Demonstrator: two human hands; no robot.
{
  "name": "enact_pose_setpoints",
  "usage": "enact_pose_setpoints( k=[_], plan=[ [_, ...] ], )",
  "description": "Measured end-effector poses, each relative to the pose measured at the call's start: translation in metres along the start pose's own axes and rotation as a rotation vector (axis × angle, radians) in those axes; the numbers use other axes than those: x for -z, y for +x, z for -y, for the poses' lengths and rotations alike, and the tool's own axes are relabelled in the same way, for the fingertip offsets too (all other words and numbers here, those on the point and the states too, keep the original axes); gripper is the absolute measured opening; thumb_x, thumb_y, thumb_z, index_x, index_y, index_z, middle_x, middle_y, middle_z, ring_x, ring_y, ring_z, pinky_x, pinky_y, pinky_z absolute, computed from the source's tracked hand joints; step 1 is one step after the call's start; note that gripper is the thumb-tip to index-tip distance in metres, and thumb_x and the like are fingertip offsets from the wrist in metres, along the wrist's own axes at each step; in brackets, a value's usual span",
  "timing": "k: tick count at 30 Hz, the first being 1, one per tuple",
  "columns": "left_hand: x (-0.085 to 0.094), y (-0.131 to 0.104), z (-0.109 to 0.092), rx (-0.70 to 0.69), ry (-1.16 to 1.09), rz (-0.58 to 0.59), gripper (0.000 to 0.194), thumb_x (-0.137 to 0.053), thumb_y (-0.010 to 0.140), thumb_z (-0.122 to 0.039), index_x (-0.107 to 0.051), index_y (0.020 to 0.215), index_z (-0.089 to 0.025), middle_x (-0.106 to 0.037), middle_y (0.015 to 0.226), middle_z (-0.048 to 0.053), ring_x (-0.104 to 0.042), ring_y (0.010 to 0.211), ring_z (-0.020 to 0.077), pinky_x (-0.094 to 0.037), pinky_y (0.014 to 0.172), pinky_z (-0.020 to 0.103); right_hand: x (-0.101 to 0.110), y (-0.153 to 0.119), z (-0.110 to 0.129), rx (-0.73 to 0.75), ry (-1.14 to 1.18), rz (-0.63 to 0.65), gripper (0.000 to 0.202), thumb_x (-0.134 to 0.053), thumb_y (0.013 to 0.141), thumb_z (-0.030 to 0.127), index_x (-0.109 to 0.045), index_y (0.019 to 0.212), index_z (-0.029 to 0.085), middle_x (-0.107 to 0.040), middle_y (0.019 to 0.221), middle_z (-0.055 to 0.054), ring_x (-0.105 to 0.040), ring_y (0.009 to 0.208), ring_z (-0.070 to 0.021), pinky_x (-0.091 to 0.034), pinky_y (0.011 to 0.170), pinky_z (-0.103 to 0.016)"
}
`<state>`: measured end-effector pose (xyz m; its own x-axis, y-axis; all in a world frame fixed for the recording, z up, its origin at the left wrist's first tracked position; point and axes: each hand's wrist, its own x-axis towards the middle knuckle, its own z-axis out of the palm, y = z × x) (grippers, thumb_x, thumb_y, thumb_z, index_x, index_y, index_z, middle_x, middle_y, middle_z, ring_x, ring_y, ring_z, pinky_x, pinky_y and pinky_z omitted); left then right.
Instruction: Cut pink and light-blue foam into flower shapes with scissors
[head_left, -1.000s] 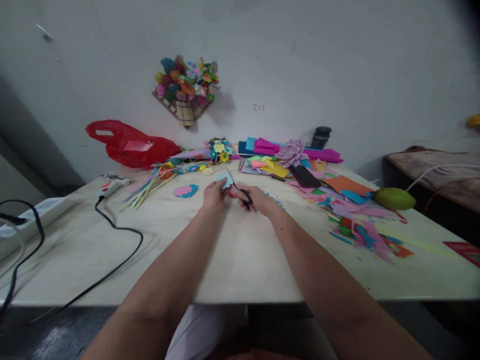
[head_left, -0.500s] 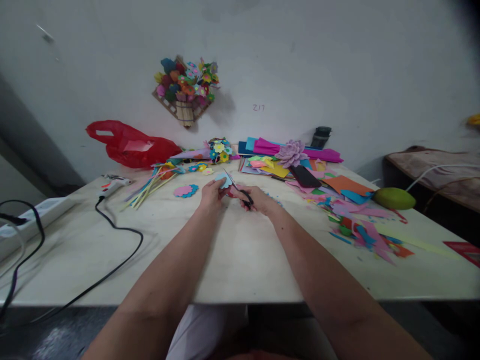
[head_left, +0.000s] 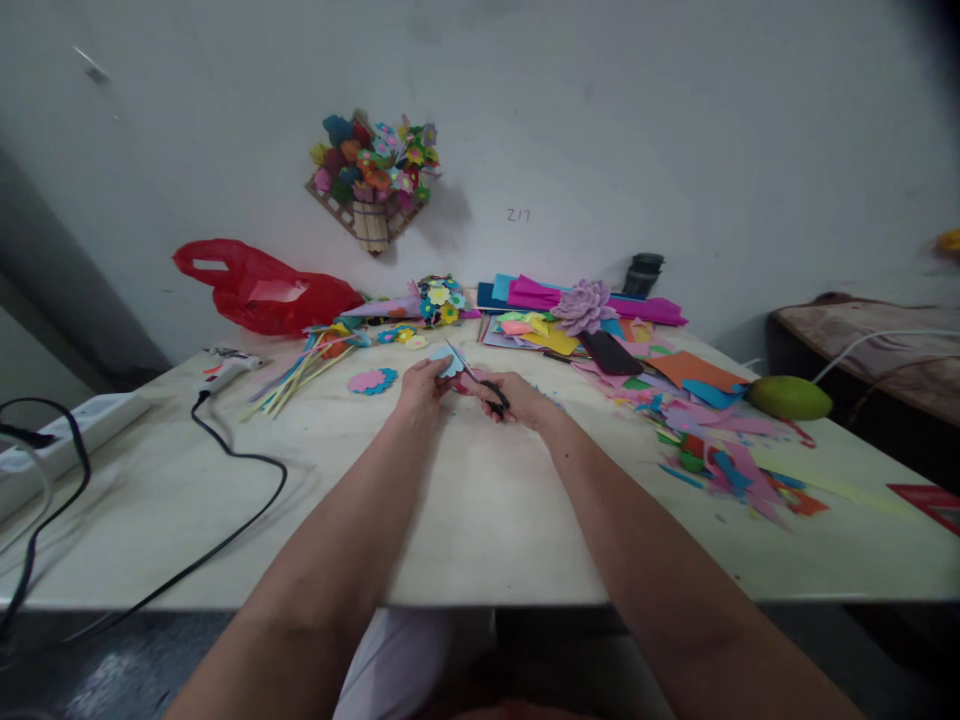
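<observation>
Over the middle of the table (head_left: 495, 500), my left hand (head_left: 422, 385) is closed on a light blue piece of paper or foam (head_left: 448, 358) with a scalloped edge. My right hand (head_left: 517, 398) grips black-handled scissors (head_left: 495, 395), their blades pointing up and left against the blue piece. Something pink shows between the two hands, partly covered by fingers. To the left of my left hand lie scalloped cutouts, a pink one (head_left: 365, 382) overlapping a blue one (head_left: 387, 380). Tiny blue snips lie just beyond my right wrist.
A glue gun (head_left: 229, 372) with its cord and a power strip (head_left: 97, 425) lie at left. Thin strips (head_left: 307, 375), a red bag (head_left: 270, 295) and craft flowers (head_left: 441, 300) are behind. At right are a phone (head_left: 609, 352), coloured scraps (head_left: 739, 470) and a green mango-like fruit (head_left: 789, 397).
Both hands stay in almost the same place. The scissors and the blue piece have shifted only very slightly.
</observation>
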<state>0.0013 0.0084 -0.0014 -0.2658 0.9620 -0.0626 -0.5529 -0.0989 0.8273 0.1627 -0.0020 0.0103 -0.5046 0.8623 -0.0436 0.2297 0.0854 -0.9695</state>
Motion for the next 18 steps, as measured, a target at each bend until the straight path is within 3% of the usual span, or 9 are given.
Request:
enact_pose_setpoints(
  k=[6,18],
  plan=[
    [0.0041,0.0029,0.0,-0.018,0.015,0.029,0.013,-0.072,0.067,-0.009,-0.062,0.072,-0.014,-0.066,0.067,0.006,-0.066,0.058,0.0152,-0.056,0.058,0.025,0.0042,0.0027,-0.006,0.042,-0.011,0.058,0.029,-0.061,0.084,0.042,-0.064,0.097,0.016,-0.053,0.051,0.005,-0.044,0.036,-0.0058,-0.025,0.032,-0.016],
    [0.0066,0.0036,-0.0028,-0.02,0.025,0.062,0.012,-0.073,0.066,-0.01,-0.065,0.075,-0.012,-0.068,0.073,0.008,-0.067,0.062,0.0168,-0.057,0.059,0.027,0.0059,0.0027,-0.0065,0.046,-0.04,0.053,0.035,-0.06,0.085,0.045,-0.065,0.105,0.016,-0.053,0.051,0.004,-0.043,0.036,-0.0058,-0.022,0.032,-0.016]
  ],
)
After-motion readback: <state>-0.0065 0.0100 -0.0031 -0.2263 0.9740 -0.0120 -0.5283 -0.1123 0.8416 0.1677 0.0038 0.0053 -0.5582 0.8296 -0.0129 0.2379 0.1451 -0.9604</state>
